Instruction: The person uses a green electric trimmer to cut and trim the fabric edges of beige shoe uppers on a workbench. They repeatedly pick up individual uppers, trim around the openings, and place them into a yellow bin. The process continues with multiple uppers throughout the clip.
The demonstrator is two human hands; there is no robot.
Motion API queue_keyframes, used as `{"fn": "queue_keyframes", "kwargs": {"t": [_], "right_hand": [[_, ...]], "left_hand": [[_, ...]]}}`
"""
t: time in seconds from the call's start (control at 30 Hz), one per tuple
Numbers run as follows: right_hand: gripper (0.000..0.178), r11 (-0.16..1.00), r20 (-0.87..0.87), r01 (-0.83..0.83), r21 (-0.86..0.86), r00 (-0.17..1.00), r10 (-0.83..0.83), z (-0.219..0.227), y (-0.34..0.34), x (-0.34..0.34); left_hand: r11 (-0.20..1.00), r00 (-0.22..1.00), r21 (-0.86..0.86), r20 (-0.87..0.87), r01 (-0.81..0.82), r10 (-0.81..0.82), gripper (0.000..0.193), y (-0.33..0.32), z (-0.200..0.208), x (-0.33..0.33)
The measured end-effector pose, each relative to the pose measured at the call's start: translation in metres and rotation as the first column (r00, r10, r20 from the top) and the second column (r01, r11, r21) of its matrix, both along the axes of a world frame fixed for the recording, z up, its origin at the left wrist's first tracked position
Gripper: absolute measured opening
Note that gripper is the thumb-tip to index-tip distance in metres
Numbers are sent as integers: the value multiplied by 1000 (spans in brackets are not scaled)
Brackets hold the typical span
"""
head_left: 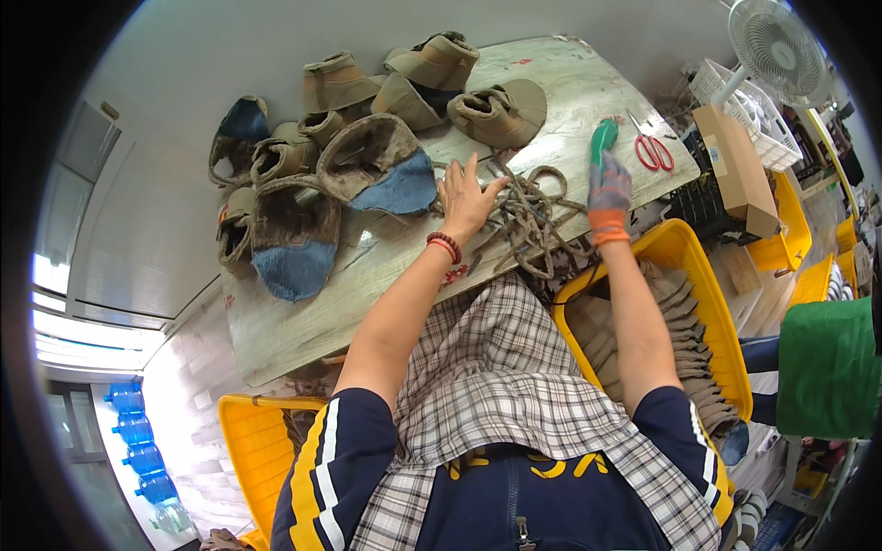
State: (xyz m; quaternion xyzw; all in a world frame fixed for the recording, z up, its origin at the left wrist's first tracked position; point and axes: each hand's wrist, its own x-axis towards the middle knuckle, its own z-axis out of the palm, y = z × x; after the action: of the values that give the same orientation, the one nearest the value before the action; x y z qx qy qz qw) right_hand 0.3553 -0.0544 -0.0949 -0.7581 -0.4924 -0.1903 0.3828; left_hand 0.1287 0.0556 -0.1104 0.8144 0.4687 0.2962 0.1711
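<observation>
My left hand (470,197) is bare, its fingers spread, at the edge of a tan cap with brown fuzzy lining and a blue panel (397,188). Nothing shows in its grip. Beside it lies a loose tangle of brown cords (540,216). My right hand (609,188) wears a grey glove with an orange cuff, above the table near the cords. A green piece (604,136) sticks up from its fingers; whether it is part of the glove or something held, I cannot make out. Red-handled scissors (654,153) lie to its right.
Several more tan caps (340,83) crowd the left and far side of the worn table (276,344). A yellow bin (726,340) of stacked tan pieces stands at my right, another yellow bin (253,450) at my left. A cardboard box (735,170) and white fan (776,55) are at far right.
</observation>
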Motion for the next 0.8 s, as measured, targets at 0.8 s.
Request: {"fn": "queue_keyframes", "kwargs": {"t": [0.8], "right_hand": [[29,564,-328,-736,374,464,823,35,-67,-333]], "left_hand": [[820,147,-511,860,257,489,24,-190,26,-176]]}}
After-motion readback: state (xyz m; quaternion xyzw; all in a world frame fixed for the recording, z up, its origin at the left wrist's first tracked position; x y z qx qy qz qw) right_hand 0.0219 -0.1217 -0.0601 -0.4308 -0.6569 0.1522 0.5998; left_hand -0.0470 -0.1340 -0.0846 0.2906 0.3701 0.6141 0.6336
